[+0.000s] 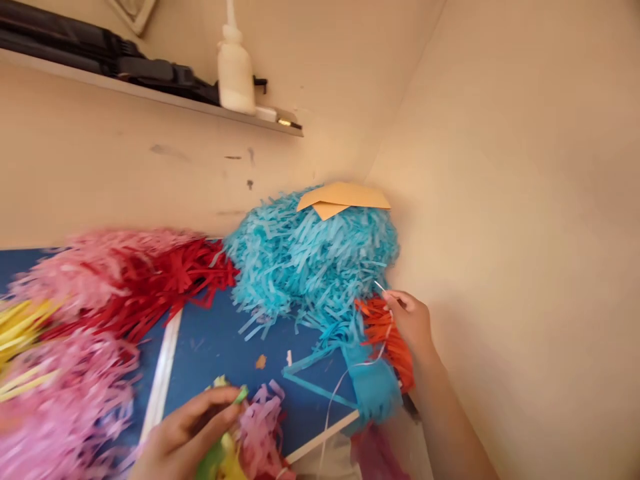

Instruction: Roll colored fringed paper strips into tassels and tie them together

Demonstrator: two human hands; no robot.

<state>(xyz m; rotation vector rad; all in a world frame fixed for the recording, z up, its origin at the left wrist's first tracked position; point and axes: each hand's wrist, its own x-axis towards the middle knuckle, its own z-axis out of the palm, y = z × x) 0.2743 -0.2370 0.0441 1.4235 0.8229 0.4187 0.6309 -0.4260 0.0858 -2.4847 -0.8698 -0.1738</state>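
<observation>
My left hand (193,427) is at the lower middle, its thumb and fingers pinched on a small green tip of a paper strip (241,394). Just beyond it hangs a lilac fringed paper bunch (264,427), with a yellow-green fringe (220,453) partly hidden behind the hand. On the right, my right hand (413,323) pinches a thin white string (341,380) near its end. From there the string droops in a curve to the bottom edge. Orange paper fringe (383,327) and a large heap of light blue fringe (310,260) lie beside the right hand.
Pink fringe (100,263), red fringe (185,273) and yellow fringe (25,327) cover the left of the blue table (215,340). A folded yellow-orange paper (350,195) rests on the blue heap. Above, a wall shelf (165,97) bears a white bottle (236,73).
</observation>
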